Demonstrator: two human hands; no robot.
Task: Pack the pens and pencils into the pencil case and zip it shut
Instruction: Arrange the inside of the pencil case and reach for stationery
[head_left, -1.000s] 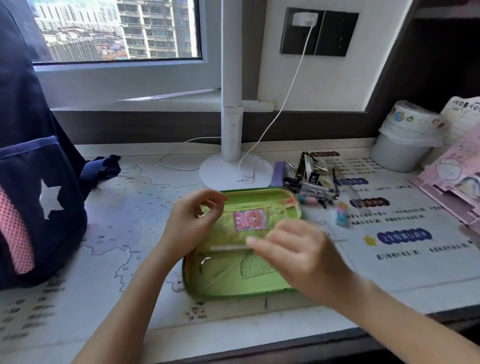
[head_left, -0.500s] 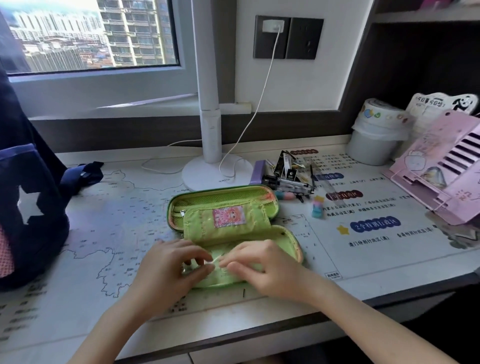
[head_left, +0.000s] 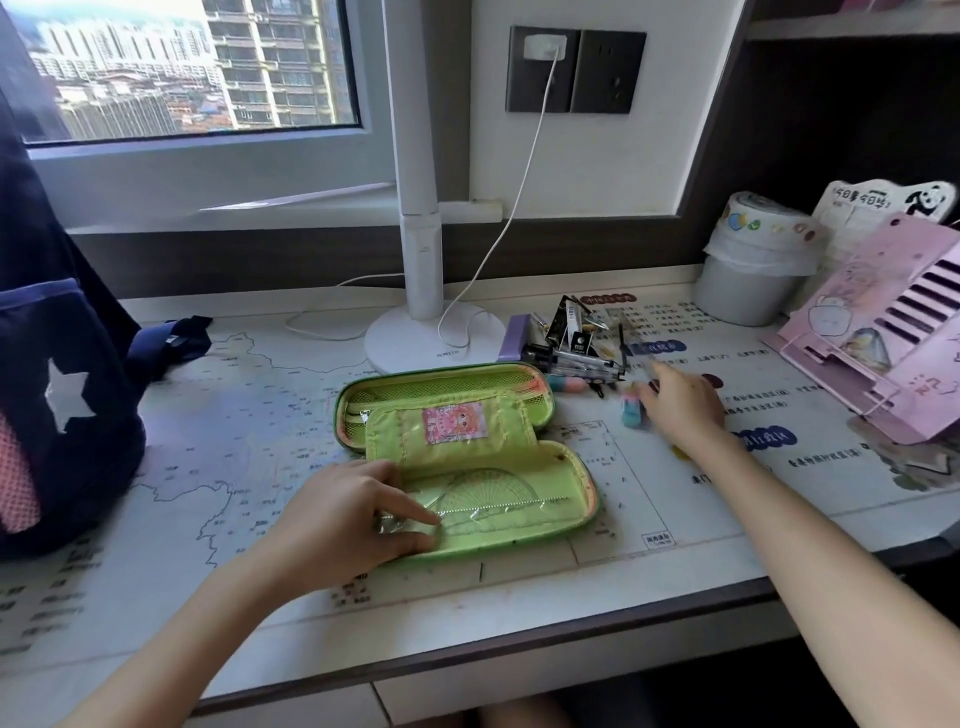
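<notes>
The green pencil case (head_left: 467, 452) lies open on the worktop (head_left: 218, 415), the left hand (head_left: 345, 525) pressing spread fingers on its near half (empty-handed), while the right hand (head_left: 680, 405), fingers loosely open, reaches beside the pens (head_left: 571, 358).

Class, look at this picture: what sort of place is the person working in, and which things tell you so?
Most likely a child's study desk at home, by a window. Clues: the white desk lamp, the green pencil case lying open on a printed map desk mat, and the pink book stand.
</notes>
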